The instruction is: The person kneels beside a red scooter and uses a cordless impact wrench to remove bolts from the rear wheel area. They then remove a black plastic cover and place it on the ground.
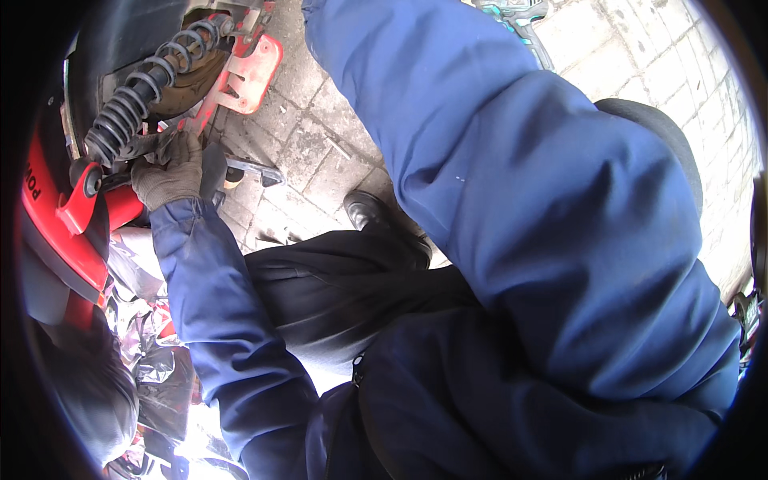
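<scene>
My left hand (170, 172), in a grey-brown glove, has its fingers bent around a dark metal part (152, 146) on a red vehicle, just below and right of the lower end of a coil-spring shock (144, 84). A red slotted bracket (258, 68) rises above the hand. To the left are curved red bodywork (68, 244) and a red mount (80, 200) at the shock's bolt. My right arm, in a blue sleeve, stretches to the top edge; its hand is out of sight.
Grey paving (320, 136) lies under me, with my black shoe (364, 212) on it. A loose metal piece (264, 172) is right of my left hand. Teal tools (520, 20) lie at the top. Crumpled dark plastic (160, 376) and shiny clutter fill the lower left.
</scene>
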The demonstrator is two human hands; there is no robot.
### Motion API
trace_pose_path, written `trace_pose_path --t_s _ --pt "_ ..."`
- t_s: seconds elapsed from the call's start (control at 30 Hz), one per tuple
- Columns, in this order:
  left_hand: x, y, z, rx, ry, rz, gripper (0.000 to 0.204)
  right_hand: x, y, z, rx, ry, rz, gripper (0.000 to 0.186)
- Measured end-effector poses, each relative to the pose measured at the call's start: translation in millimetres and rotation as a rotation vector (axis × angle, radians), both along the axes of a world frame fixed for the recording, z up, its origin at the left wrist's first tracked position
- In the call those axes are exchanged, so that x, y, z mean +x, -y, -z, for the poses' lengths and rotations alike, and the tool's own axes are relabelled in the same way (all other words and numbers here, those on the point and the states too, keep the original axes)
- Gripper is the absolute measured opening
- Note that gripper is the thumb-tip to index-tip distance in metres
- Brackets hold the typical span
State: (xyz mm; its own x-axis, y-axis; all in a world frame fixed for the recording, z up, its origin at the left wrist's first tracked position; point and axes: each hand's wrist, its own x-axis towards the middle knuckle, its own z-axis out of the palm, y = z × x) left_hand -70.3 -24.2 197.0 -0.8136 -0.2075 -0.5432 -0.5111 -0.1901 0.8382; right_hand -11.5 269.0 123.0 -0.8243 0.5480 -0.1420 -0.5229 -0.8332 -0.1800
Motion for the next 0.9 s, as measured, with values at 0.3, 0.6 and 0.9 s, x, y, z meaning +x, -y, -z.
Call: trace_pose_path --t_s 0.3,0.6,0.9 --pt "6.7 4.3 7.3 -0.635 0.113 0.208 0.033 -4.6 9.7 -3.2 -0.020 0.019 -0.051 0.051" --pt "5.5 9.2 -0.7 -0.778 0.111 0.435 0.037 -5.1 16.2 -11.0 -0.009 0.077 -0.086 0.046" --pt "6.1 9.5 -26.0 -0.842 -0.022 0.539 0.022 12.2 -14.7 19.2 0.076 0.442 -0.130 0.042"
